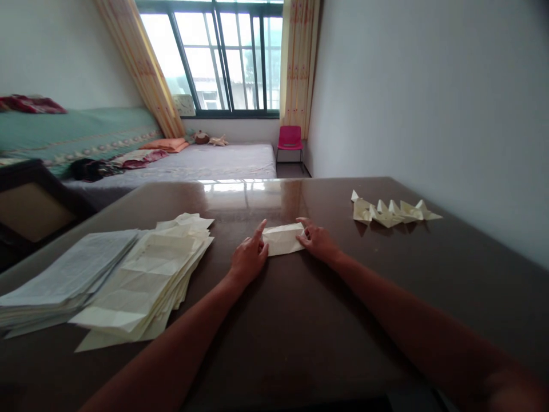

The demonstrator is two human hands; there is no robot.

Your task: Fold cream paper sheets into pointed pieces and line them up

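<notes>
A folded sheet of cream paper (283, 238) lies on the dark, glossy table between my two hands, with crease lines across it. My left hand (251, 252) holds its left end, the thumb at the near corner and the index finger stretched forward beside it. At the right end, my right hand (318, 239) has its thumb on the near side and its fingers at the far corner. Several folded paper boats (392, 213) stand in a cluster to the right. To the left, a stack of creased cream sheets (148, 260) lies spread in a loose pile.
Beside the cream sheets is a pile of whitish printed papers (72, 266). The table (274, 332) runs close to the white wall on the right. Beyond it are a bed (223, 163), a pink chair (290, 138), and a dark chair back (36, 212) at left.
</notes>
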